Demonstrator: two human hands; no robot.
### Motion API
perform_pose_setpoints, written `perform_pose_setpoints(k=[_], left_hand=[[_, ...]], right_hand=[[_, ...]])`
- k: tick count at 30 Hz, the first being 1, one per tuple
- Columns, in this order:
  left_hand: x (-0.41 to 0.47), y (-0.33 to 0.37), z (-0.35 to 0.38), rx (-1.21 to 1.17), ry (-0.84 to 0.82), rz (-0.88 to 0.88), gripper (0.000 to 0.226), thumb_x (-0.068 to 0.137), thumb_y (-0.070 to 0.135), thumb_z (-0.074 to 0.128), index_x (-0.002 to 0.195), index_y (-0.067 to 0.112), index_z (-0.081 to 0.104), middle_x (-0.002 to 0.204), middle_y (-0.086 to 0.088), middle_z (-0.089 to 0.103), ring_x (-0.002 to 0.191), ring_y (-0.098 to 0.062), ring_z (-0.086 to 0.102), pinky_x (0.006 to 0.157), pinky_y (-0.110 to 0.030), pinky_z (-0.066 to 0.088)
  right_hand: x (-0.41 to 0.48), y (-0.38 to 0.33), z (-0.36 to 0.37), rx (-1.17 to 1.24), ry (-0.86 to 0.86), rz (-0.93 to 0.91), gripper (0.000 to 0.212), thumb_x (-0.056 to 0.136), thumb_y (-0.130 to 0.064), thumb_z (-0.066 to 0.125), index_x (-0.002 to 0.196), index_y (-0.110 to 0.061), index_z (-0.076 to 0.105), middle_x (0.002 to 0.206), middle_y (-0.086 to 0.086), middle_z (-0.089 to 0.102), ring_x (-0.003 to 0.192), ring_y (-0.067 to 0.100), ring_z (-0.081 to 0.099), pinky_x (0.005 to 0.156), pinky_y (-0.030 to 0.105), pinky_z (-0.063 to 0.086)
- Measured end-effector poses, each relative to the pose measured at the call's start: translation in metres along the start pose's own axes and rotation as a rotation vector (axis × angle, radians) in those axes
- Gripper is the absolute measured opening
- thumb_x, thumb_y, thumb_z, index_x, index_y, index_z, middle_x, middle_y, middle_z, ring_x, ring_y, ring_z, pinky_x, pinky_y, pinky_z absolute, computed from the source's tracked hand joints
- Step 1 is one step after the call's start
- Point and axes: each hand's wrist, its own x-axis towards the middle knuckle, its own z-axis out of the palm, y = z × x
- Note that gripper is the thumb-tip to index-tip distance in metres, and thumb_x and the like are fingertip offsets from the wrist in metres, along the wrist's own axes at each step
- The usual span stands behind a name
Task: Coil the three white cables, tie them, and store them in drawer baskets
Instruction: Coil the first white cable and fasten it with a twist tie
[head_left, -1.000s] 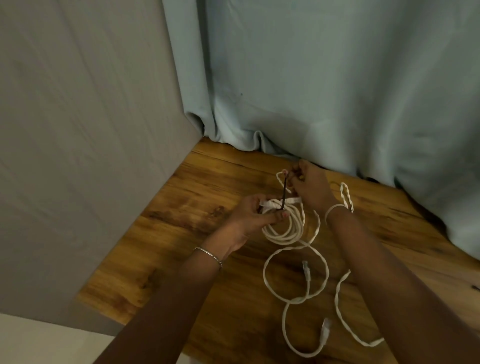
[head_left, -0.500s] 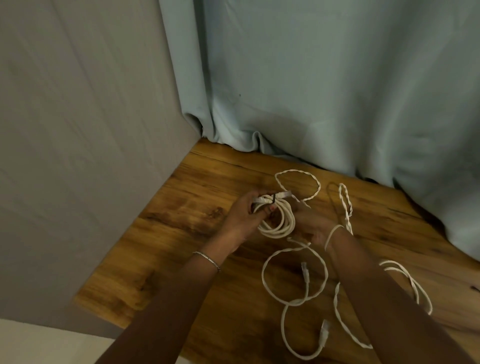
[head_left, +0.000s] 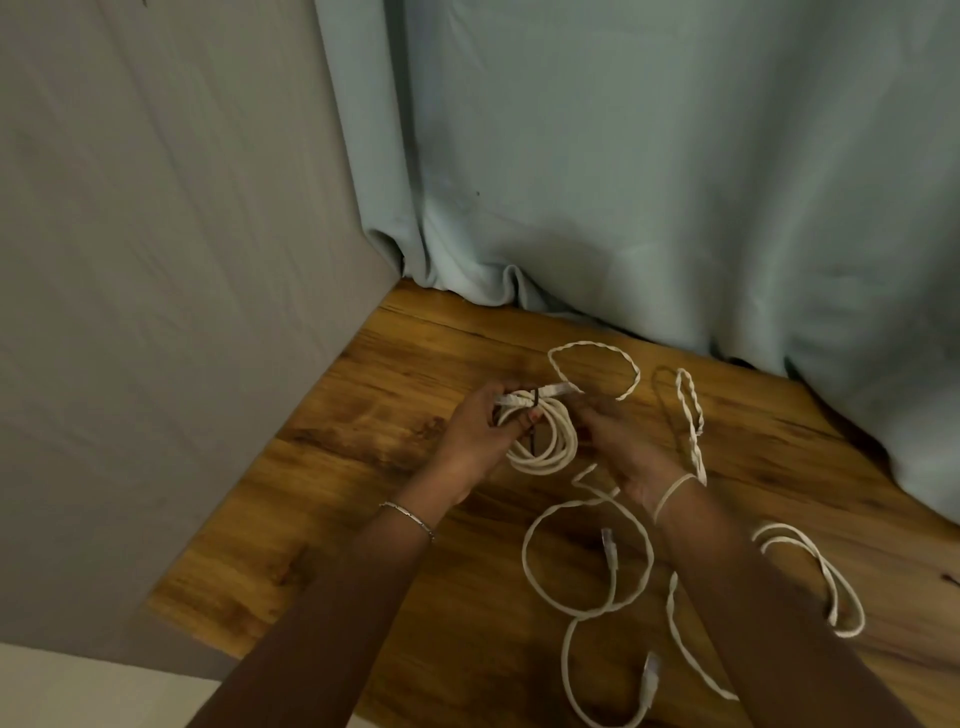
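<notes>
The left hand (head_left: 478, 431) grips a coil (head_left: 545, 449) of white cable. Its fingers curl over the top of the coil and its thumb presses on the near side. A thin black tie (head_left: 534, 402) crosses the strands just beside the thumb. One white plug end sticks out of the top of the coil, between the two hands.

The right hand (head_left: 618, 447) lies just right of the coil, back up, with its fingers reaching toward the coil's right edge. I cannot tell whether it pinches anything or only touches. A pale band (head_left: 672, 491) circles the right wrist and a thin bracelet (head_left: 408, 514) the left.

The coil is held low over the wooden tabletop (head_left: 363, 467); I cannot tell whether it rests on the wood.

A loose cable (head_left: 587, 561) lies on the tabletop nearer the person, between the two forearms. It forms two open loops, one in front of the other, with a plug inside the farther loop and another at the near end.

A twisted cable (head_left: 691, 415) lies beyond and to the right of the right hand, making a loop past the fingertips and a long strand alongside the wrist. More white loops (head_left: 831, 571) lie right of the right forearm; which cable they belong to is unclear.

A pale green curtain (head_left: 623, 156) hangs beyond the hands. A grey wall (head_left: 156, 260) stands left of the left hand.
</notes>
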Motion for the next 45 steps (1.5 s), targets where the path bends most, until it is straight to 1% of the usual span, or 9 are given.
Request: perform_pose_setpoints(k=[2, 5, 10, 13, 17, 20, 26, 40, 45], left_hand=[[0.002, -0.004, 0.001, 0.02, 0.017, -0.021, 0.02, 0.085, 0.017, 0.069, 0.097, 0.029, 0.059, 0.098, 0.002, 0.069, 0.09, -0.011, 0.065, 0.077, -0.024, 0.053], [0.006, -0.009, 0.001, 0.013, 0.048, -0.059, 0.015, 0.082, 0.019, 0.073, 0.095, 0.022, 0.064, 0.097, -0.005, 0.072, 0.094, -0.021, 0.068, 0.082, -0.036, 0.053], [0.01, -0.01, 0.0, -0.062, 0.053, -0.093, 0.034, 0.08, 0.019, 0.075, 0.109, 0.005, 0.064, 0.1, -0.008, 0.073, 0.095, -0.02, 0.069, 0.076, -0.027, 0.054], [0.008, -0.01, 0.0, -0.121, 0.059, -0.108, 0.031, 0.081, 0.014, 0.074, 0.107, 0.0, 0.064, 0.1, -0.013, 0.072, 0.088, -0.019, 0.069, 0.068, -0.024, 0.053], [0.005, -0.005, -0.001, -0.262, 0.041, -0.141, 0.012, 0.082, 0.009, 0.071, 0.094, 0.009, 0.069, 0.09, -0.009, 0.073, 0.082, -0.019, 0.069, 0.07, -0.029, 0.056], [0.004, -0.002, -0.002, -0.36, 0.01, -0.152, 0.01, 0.083, 0.004, 0.068, 0.091, 0.009, 0.07, 0.092, -0.012, 0.073, 0.085, -0.023, 0.07, 0.074, -0.031, 0.057], [-0.001, -0.005, -0.001, -0.478, 0.026, -0.22, 0.014, 0.084, -0.002, 0.064, 0.082, 0.012, 0.066, 0.079, -0.006, 0.071, 0.069, -0.017, 0.066, 0.062, -0.027, 0.055], [-0.002, -0.002, -0.002, -0.502, 0.015, -0.248, 0.012, 0.084, -0.004, 0.064, 0.088, 0.007, 0.066, 0.068, -0.001, 0.07, 0.057, -0.008, 0.065, 0.05, -0.021, 0.053], [-0.001, -0.002, 0.001, -0.417, 0.039, -0.216, 0.013, 0.083, 0.0, 0.067, 0.085, 0.013, 0.068, 0.08, -0.004, 0.071, 0.07, -0.014, 0.067, 0.058, -0.023, 0.053]], right_hand=[[-0.012, -0.008, 0.002, 0.036, 0.1, -0.145, 0.021, 0.093, -0.027, 0.058, 0.107, -0.012, 0.066, 0.104, 0.012, 0.071, 0.095, 0.022, 0.068, 0.081, 0.03, 0.056], [-0.028, -0.01, 0.002, -0.145, 0.057, -0.381, 0.037, 0.084, -0.008, 0.069, 0.118, -0.015, 0.058, 0.109, 0.001, 0.066, 0.09, 0.0, 0.065, 0.07, 0.012, 0.051], [-0.031, 0.005, 0.004, -0.582, 0.118, -0.644, 0.061, 0.067, -0.014, 0.075, 0.12, -0.031, 0.051, 0.123, -0.009, 0.051, 0.112, 0.005, 0.054, 0.091, 0.03, 0.052], [-0.031, 0.007, 0.007, -0.67, 0.121, -0.736, 0.054, 0.066, -0.02, 0.074, 0.114, -0.033, 0.053, 0.126, -0.012, 0.044, 0.115, 0.004, 0.05, 0.091, 0.024, 0.05], [-0.029, 0.011, 0.012, -0.698, 0.166, -0.764, 0.031, 0.074, -0.027, 0.076, 0.101, -0.031, 0.061, 0.124, -0.014, 0.045, 0.111, -0.003, 0.048, 0.087, 0.01, 0.042], [-0.025, 0.017, 0.013, -0.665, 0.185, -0.742, 0.026, 0.075, -0.027, 0.076, 0.097, -0.027, 0.063, 0.122, -0.011, 0.046, 0.108, 0.0, 0.049, 0.087, 0.019, 0.047], [-0.021, 0.025, 0.012, -0.644, 0.167, -0.724, 0.03, 0.071, -0.029, 0.076, 0.099, -0.026, 0.067, 0.122, -0.012, 0.048, 0.115, 0.005, 0.051, 0.091, 0.034, 0.052], [-0.034, 0.02, 0.016, -0.769, 0.22, -0.702, 0.019, 0.072, -0.04, 0.077, 0.084, -0.025, 0.072, 0.114, -0.011, 0.047, 0.113, 0.007, 0.045, 0.092, 0.034, 0.047], [-0.036, 0.021, 0.025, -0.771, 0.306, -0.64, 0.022, 0.071, -0.047, 0.076, 0.078, -0.026, 0.073, 0.11, -0.012, 0.047, 0.11, 0.007, 0.042, 0.095, 0.042, 0.043]])
